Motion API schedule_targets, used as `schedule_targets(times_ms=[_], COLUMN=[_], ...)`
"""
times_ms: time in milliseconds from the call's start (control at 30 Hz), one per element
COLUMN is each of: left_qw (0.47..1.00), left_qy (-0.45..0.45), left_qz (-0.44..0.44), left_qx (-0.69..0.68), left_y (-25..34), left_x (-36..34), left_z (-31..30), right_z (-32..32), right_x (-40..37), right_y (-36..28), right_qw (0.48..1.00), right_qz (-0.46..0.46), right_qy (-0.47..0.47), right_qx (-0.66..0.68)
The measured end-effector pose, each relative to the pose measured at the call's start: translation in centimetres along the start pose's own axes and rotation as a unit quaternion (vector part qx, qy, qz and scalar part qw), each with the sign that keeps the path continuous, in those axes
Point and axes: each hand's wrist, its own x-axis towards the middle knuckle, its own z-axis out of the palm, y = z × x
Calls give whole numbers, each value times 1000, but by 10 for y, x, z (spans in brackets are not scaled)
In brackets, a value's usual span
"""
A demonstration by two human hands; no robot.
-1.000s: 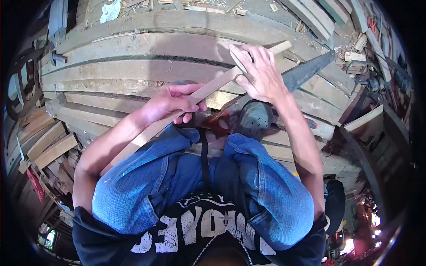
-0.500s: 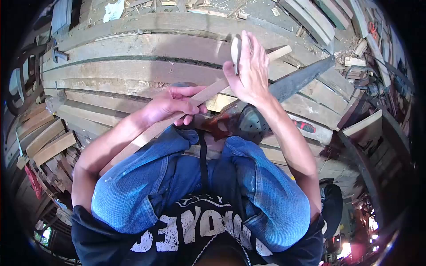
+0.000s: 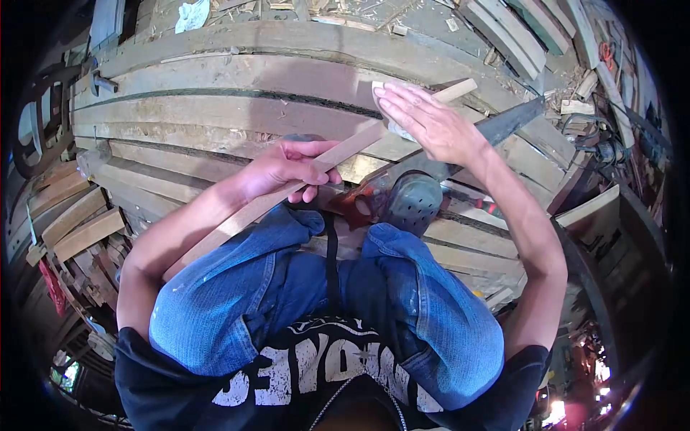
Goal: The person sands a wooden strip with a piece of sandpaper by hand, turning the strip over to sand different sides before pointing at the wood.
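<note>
My left hand (image 3: 280, 171) is closed around a long, thin wooden strip (image 3: 351, 148), which slants from beside my left thigh up toward the middle of the boards. Just past the strip's upper end, my right hand (image 3: 442, 131) lies with fingers extended and together over a pale folded sheet (image 3: 397, 128) that looks like sandpaper; most of it is hidden under the palm and fingers. Below that hand rests a handsaw with a dark blade (image 3: 509, 121) and a reddish-brown handle (image 3: 353, 206). Another light wooden stick (image 3: 456, 90) shows beyond the right fingers.
My clog (image 3: 414, 200) rests beside the saw handle. Wide boards (image 3: 208, 111) form the surface ahead. A hammer (image 3: 105, 84) lies at the left, with stacked wood offcuts (image 3: 88, 233) below. Wood shavings (image 3: 359, 16) litter the far side. A wooden box (image 3: 611, 223) stands at the right.
My right hand has moved outward to the right and turned from upright to flatter, taking the sheet off the strip's end. My left hand keeps its hold on the strip.
</note>
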Motion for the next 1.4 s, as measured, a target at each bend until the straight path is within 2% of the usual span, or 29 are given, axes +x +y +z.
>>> schedule_targets(times_ms=[67, 133, 233, 267, 333, 400, 467, 533, 567, 633, 667, 733, 900, 1100, 1133, 1167, 1200, 1267, 1367, 1400], left_qw=[1000, 1000, 1000, 1000, 999, 999, 999, 1000, 999, 998, 999, 999, 1000, 999, 999, 998, 996, 996, 996, 996], left_qy=[-9, -13, -9, 14, 35, 13, 13, 11, 11, 10, -3, -16, -7, -8, -9, -20, -30, -33, -27, -29], left_qz=[5, 10, 10, 9, 5, 4, 9, 16, 16, 19, 11, 3, -6, -5, -7, -1, 6, 13, -2, -3], left_qx=[-4, -9, 11, 14, 16, 36, 30, 23, 37, 52, 39, 28, -9, -38, -37, -57, -78, -76, -83, -89], left_y=[1, 3, 4, 3, 0, 0, 1, 2, 1, 1, 0, -3, -3, -5, -6, -5, -5, -6, -6, -6], left_x=[0, -2, -3, -3, -2, 0, -2, -1, -1, 0, 0, 0, -1, -1, -1, 0, 1, 2, 1, 2], left_z=[0, 1, 4, 3, 1, -2, 0, 1, 0, -3, -4, -5, -4, -1, 0, 2, 2, -1, -2, -3], right_z=[-5, -7, 5, 9, 15, 8, 5, 5, 9, 19, 24, 30, 24, 10, 13, 12, 16, 21, 16, 13], right_x=[1, 4, 15, 20, 29, 36, 39, 40, 38, 36, 36, 40, 38, 32, 24, 13, 5, -14, -6, 3], right_y=[6, -7, -42, -59, -92, -107, -110, -108, -106, -97, -91, -78, -75, -83, -71, -52, -34, 5, -28, -52], right_qw=[999, 999, 996, 996, 986, 990, 993, 981, 981, 964, 964, 951, 959, 973, 973, 978, 979, 976, 968, 974], right_qz=[-40, -30, 48, 51, 42, 42, 42, 22, 24, -47, -47, -111, -122, -42, -32, -11, 39, 82, 111, 87], right_qy=[-12, -6, 39, 38, 127, 115, 105, 166, 165, 241, 241, 277, 248, 200, 196, 196, 187, 199, 216, 203], right_qx=[22, 25, 61, 61, 104, 74, 41, 97, 97, 103, 103, 79, 55, 109, 117, 68, 72, 34, 63, 57])
